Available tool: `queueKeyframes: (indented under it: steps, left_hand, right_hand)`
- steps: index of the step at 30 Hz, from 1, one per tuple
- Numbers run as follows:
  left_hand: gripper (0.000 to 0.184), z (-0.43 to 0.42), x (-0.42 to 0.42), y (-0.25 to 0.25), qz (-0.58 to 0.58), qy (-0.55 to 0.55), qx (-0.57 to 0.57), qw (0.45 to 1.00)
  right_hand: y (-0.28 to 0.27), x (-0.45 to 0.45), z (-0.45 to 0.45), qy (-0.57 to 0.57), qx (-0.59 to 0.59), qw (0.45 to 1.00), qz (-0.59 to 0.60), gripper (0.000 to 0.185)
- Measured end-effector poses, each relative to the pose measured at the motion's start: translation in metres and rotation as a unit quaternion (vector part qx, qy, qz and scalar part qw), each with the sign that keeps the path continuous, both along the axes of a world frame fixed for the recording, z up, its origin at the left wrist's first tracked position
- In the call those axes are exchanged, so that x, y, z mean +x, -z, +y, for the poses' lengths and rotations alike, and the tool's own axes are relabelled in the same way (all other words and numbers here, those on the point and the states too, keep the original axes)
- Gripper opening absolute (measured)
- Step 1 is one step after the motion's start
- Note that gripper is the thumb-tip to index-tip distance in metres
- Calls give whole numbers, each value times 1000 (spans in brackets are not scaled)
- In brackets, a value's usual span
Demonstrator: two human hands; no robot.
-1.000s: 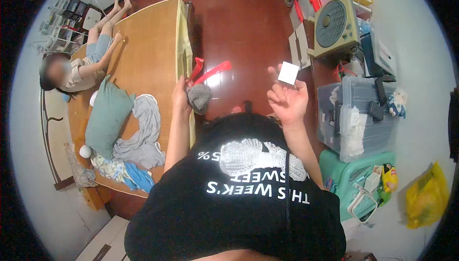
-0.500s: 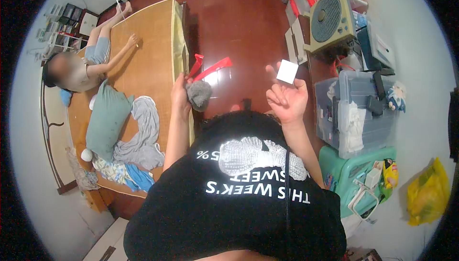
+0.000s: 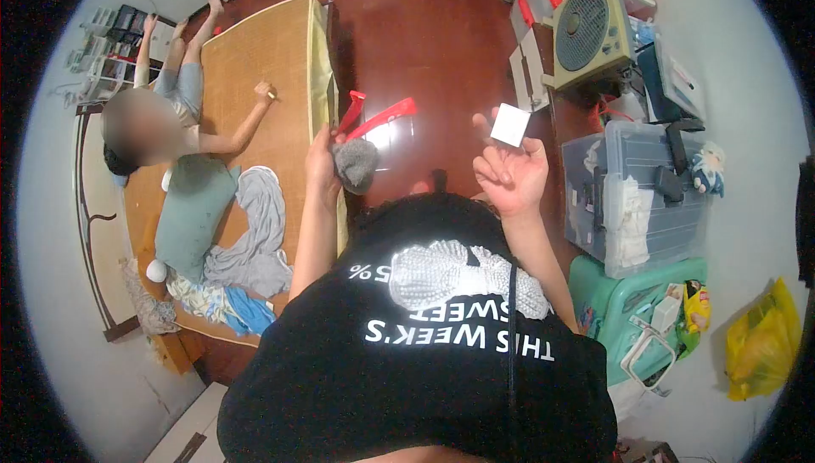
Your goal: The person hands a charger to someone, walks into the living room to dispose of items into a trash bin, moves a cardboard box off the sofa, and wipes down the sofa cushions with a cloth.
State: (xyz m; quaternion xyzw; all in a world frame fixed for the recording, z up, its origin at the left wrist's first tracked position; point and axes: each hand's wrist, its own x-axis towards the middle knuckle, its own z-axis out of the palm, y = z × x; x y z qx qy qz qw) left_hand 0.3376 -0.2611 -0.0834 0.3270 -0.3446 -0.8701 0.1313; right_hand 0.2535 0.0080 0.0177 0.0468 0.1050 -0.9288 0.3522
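My left hand (image 3: 321, 162) is closed around the near end of a red strap (image 3: 386, 117), which splits into two flat strips pointing away from me. Against its fingers hangs a grey fluffy ball (image 3: 356, 164); whether the ball is joined to the strap is hidden. Over on the other side, my right hand (image 3: 514, 179) faces palm up with its fingers curled. A small flat white square (image 3: 510, 125) is held at its fingertips, tilted towards me.
To the left, another person (image 3: 182, 111) is on a bed with a tan mat (image 3: 238, 64), near a green pillow (image 3: 195, 217) and a grey cloth (image 3: 259, 217). At right stand a box fan (image 3: 586, 30), a clear storage bin (image 3: 654, 234) and a green bin (image 3: 594, 293).
The person on the bed has leaned towards the pillow and shifted right, with one arm now raised at the back. My hands and what they hold stay nearly still.
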Motion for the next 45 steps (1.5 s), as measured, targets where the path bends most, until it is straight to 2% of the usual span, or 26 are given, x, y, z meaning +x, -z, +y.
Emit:
queueKeyframes:
  steps: [11, 13, 15, 17, 19, 21, 23, 25, 27, 29, 32, 35, 38, 40, 44, 45]
  left_hand:
    - [21, -4, 13, 6, 31, -5, 19, 999]
    - [22, -2, 21, 6, -10, -8, 11, 1000]
    - [25, -4, 32, 16, -71, -1, -51, 996]
    - [26, -5, 47, 25, -74, -9, -72, 995]
    - [26, -2, 67, 33, -82, -44, -65, 994]
    - [27, 4, 91, 30, -128, -55, -49, 989]
    - [27, 9, 118, 51, -116, -85, -33, 989]
    - [27, 21, 140, 44, -135, -134, -16, 982]
    - [27, 31, 159, 45, -151, -181, 2, 972]
    - [26, 38, 177, 53, -159, -279, 57, 945]
    - [26, 46, 202, 54, -128, -344, 77, 927]
    - [25, 52, 215, 41, -145, -385, 82, 908]
    - [25, 54, 213, 6, -136, -406, 98, 898]
    - [25, 54, 215, 9, -135, -408, 79, 899]
    - [29, 52, 216, 35, -167, -385, 46, 907]
    - [29, 52, 212, 25, -168, -388, 43, 905]
  right_hand:
    - [6, 6, -10, -13, 20, 1000, 3, 40]
    - [18, 2, -25, -51, 70, 996, 2, 38]
    - [34, -7, -47, -101, 68, 993, -5, 34]
    - [52, -14, -76, -172, 130, 977, -5, 33]
    - [64, -16, -110, -228, 157, 961, -12, 30]
    - [64, -7, -149, -319, 243, 913, 67, 29]
    - [81, -4, -188, -358, 247, 895, 101, 32]
    - [89, -1, -219, -380, 262, 887, 36, 34]
    - [94, -3, -244, -404, 253, 879, 36, 35]
    - [94, -2, -263, -368, 220, 902, 44, 34]
    - [101, -5, -288, -379, 211, 900, 46, 32]
    - [97, -2, -305, -409, 189, 891, 64, 31]
    - [90, 3, -321, -415, 199, 885, 68, 31]
    - [85, 6, -329, -391, 242, 884, 82, 32]
    - [76, 2, -348, -398, 236, 883, 84, 30]
    - [74, 0, -353, -400, 233, 882, 83, 30]
